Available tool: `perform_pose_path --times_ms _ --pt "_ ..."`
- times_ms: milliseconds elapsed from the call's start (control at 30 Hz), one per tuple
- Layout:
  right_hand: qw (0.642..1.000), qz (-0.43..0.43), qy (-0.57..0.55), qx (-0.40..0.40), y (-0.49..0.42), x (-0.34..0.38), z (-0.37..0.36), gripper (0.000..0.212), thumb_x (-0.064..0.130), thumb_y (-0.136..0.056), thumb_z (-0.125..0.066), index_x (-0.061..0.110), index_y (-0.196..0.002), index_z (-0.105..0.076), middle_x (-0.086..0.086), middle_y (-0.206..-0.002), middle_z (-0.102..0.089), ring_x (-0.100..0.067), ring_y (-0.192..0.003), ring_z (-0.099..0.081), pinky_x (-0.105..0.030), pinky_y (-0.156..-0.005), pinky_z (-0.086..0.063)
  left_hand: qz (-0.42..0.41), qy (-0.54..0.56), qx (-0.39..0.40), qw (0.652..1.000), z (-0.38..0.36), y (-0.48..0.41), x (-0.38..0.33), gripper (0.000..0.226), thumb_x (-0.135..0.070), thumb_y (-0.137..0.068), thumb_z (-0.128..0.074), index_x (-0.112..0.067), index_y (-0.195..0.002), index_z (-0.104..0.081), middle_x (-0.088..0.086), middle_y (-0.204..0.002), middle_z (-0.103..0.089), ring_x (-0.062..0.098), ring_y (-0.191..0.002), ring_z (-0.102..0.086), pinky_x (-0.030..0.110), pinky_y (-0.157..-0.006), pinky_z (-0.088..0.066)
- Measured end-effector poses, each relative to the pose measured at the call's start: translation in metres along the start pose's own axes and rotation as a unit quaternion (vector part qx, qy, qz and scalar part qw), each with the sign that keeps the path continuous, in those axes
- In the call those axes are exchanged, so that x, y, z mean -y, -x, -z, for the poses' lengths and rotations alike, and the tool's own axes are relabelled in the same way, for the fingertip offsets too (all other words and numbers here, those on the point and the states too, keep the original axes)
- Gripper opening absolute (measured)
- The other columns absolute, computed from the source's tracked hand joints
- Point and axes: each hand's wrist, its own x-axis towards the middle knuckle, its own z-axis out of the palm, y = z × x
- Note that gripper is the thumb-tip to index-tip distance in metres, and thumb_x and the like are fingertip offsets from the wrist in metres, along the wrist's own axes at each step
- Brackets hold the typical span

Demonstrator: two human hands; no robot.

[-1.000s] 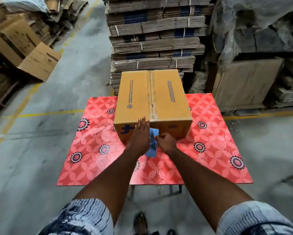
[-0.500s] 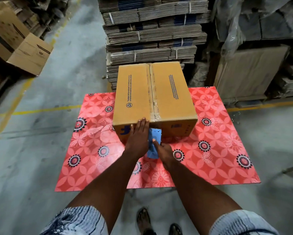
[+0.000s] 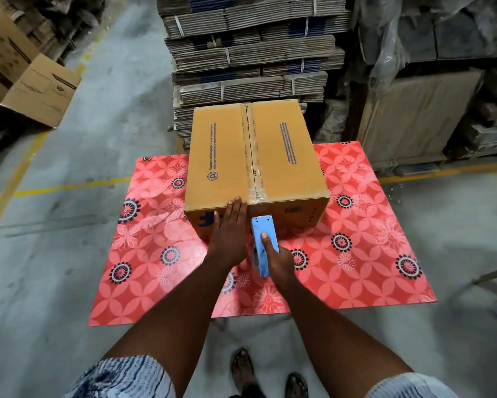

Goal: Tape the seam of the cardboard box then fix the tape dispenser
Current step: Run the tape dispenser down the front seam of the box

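A closed brown cardboard box (image 3: pixel 287 156) stands on a red flowered table (image 3: pixel 370 239). Clear tape runs along its top centre seam (image 3: pixel 251 156) and over the near edge. My left hand (image 3: pixel 228 234) lies flat against the box's near face, fingertips on the top edge, just left of the seam. My right hand (image 3: pixel 279 259) grips a blue tape dispenser (image 3: pixel 263 234), forefinger stretched along its top. The dispenser's toothed blade points at the near face below the seam. The tape roll under it is mostly hidden.
Strapped stacks of flat cardboard (image 3: pixel 250 53) rise right behind the table. Open cartons (image 3: pixel 32 81) lie at the left on the concrete floor. Plastic-wrapped pallets (image 3: pixel 431 67) stand at the right. Yellow floor lines (image 3: pixel 69 186) cross the floor. My feet (image 3: pixel 267 374) are below the table's near edge.
My right hand has drawn the dispenser down and back from the box's near face, and its blue top now shows in full. My left hand stays pressed on the box.
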Motion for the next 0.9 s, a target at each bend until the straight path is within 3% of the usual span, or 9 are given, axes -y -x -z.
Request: perform_pose_path --times_ms 133,367,500,633,767,900 --pt "1.000 -0.004 0.005 -0.031 0.012 -0.006 -0.008 0.051 0.068 -0.074 -0.065 0.017 -0.070 -0.069 0.000 -0.076 -0.074 -0.017 -0.072 -0.072 -0.035 -0.069 -0.058 0.007 0.009 0.006 1.000 0.003 0.000 -0.003 0.092 -0.012 -0.085 -0.054 -0.012 -0.156 0.004 0.005 -0.166 0.010 0.024 -0.153 0.009 0.056 -0.122 -0.005" --pt "0.997 0.014 0.057 -0.053 0.023 -0.008 -0.003 0.054 0.065 -0.080 -0.060 0.014 -0.089 -0.072 -0.002 -0.084 -0.073 -0.018 -0.076 -0.070 -0.029 -0.065 -0.056 0.010 0.011 0.025 1.000 0.003 -0.003 0.000 0.095 -0.010 -0.083 -0.057 -0.013 -0.156 0.005 0.003 -0.166 0.010 0.024 -0.153 0.009 0.060 -0.121 -0.006" --pt "0.998 0.028 0.040 -0.033 0.025 -0.004 0.000 0.049 0.059 -0.083 -0.061 0.013 -0.094 -0.071 0.000 -0.086 -0.073 -0.015 -0.077 -0.069 -0.019 -0.056 -0.049 0.017 0.032 0.043 0.998 0.006 -0.005 0.000 0.095 -0.012 -0.084 -0.057 -0.014 -0.156 0.006 0.002 -0.166 0.012 0.023 -0.153 0.011 0.060 -0.119 -0.004" --pt "0.999 0.028 0.040 0.002 0.019 0.016 0.012 0.034 0.041 -0.088 -0.066 0.008 -0.084 -0.066 -0.001 -0.072 -0.064 -0.011 -0.060 -0.058 -0.008 -0.038 -0.036 0.024 0.055 0.055 0.997 0.008 -0.006 -0.002 0.097 -0.017 -0.085 -0.061 -0.015 -0.156 0.005 0.001 -0.166 0.012 0.022 -0.153 0.011 0.060 -0.119 -0.004" --pt "0.998 -0.004 0.051 0.030 0.018 0.022 0.012 0.029 0.040 -0.089 -0.064 0.011 -0.087 -0.064 0.003 -0.070 -0.061 -0.007 -0.057 -0.054 -0.010 -0.038 -0.037 0.028 0.059 0.064 0.996 0.009 -0.007 -0.002 0.094 -0.025 -0.089 -0.059 -0.015 -0.156 0.005 0.001 -0.166 0.013 0.022 -0.153 0.011 0.061 -0.119 -0.003" --pt "0.997 -0.014 0.071 0.004 0.019 0.024 0.000 0.040 0.048 -0.088 -0.060 0.010 -0.096 -0.070 0.001 -0.077 -0.066 -0.012 -0.064 -0.059 -0.023 -0.052 -0.041 0.026 0.049 0.057 0.997 0.008 -0.008 -0.003 0.088 -0.032 -0.093 -0.054 -0.014 -0.156 0.005 0.003 -0.166 0.012 0.022 -0.153 0.010 0.062 -0.118 -0.004"
